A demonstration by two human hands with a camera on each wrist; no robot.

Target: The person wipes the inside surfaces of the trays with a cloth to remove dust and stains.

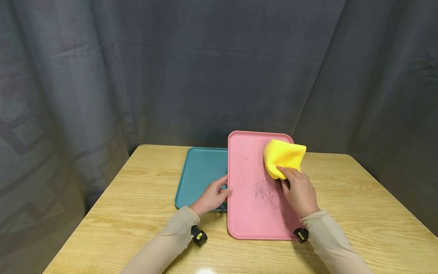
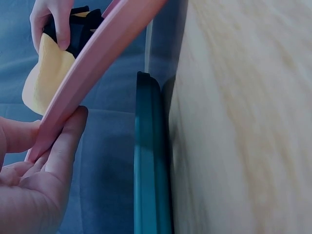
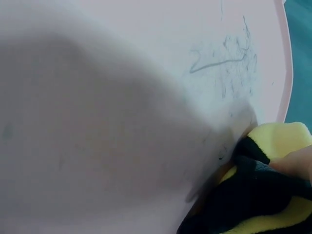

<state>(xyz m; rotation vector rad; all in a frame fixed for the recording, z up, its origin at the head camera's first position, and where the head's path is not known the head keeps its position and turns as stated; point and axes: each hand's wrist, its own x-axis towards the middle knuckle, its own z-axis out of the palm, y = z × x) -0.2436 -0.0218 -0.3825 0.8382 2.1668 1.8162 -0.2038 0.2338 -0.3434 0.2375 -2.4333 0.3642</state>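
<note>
A pink tray point(image 1: 244, 217) is held at a tilt, raised off the table in the left wrist view. My left hand point(image 1: 212, 196) pinches its left rim, thumb on the upper face and fingers underneath. Toward the tray's upper right, my right hand point(image 1: 301, 194) grips a bunched yellow cloth point(image 1: 282, 156) with black parts point(image 3: 248, 195), close against the surface. Dark scribbled marks point(image 1: 263, 194) spread over the middle of the pink face, between the two hands. Part of the right hand's fingers is hidden by the cloth in the right wrist view.
A teal tray point(image 1: 202, 171) lies flat on the wooden table point(image 1: 356, 198), its right part hidden behind the pink one. Grey curtains point(image 1: 219, 76) hang behind the table and along both sides. Each wrist wears a small black device.
</note>
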